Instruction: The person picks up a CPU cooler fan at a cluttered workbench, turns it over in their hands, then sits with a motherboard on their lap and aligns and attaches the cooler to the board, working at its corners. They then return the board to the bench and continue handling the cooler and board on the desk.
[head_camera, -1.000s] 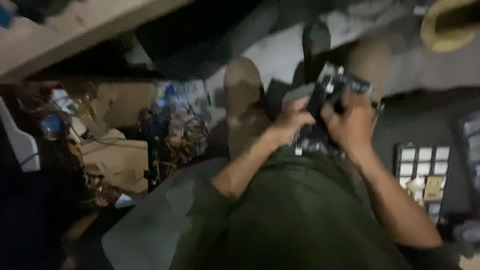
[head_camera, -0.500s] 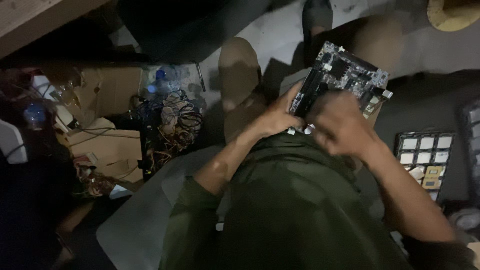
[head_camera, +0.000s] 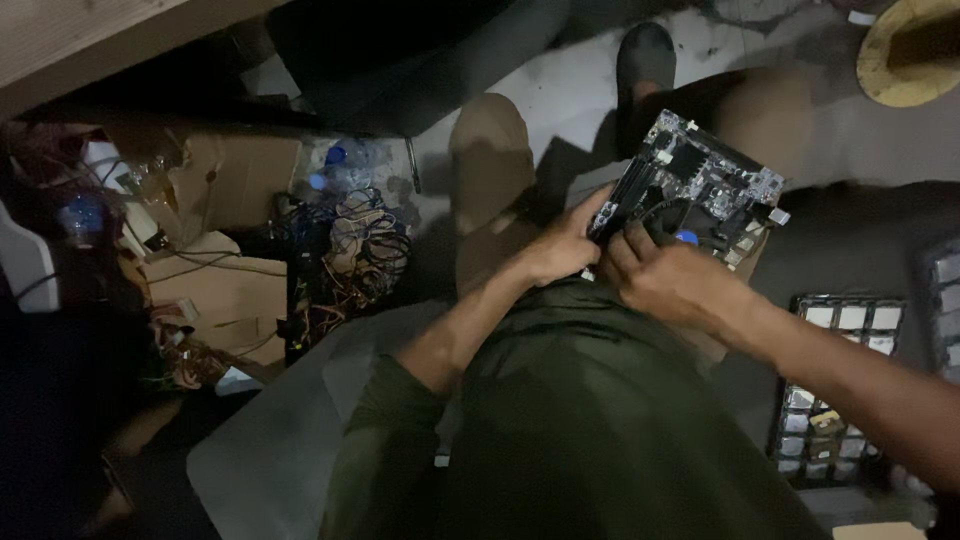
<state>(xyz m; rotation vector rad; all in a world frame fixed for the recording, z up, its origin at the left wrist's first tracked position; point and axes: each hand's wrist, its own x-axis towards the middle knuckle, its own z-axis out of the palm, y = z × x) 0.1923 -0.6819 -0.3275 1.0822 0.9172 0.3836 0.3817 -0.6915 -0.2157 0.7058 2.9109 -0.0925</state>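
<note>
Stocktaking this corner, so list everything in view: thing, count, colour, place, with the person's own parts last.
circuit board: one, black with grey parts, held above the lap, centre right
chip tray: one, dark with pale square chips, floor at right
cable tangle: one heap, black and orange, floor left of centre
cardboard: several pieces, brown, floor at left
plastic bottles: a few, clear with blue caps, behind the cables
round yellow thing: one, top right corner
wooden board: one, pale, top left
shoe: one, dark, top centre
left hand: grips the board's near left edge
right hand: on the board's near edge
</note>
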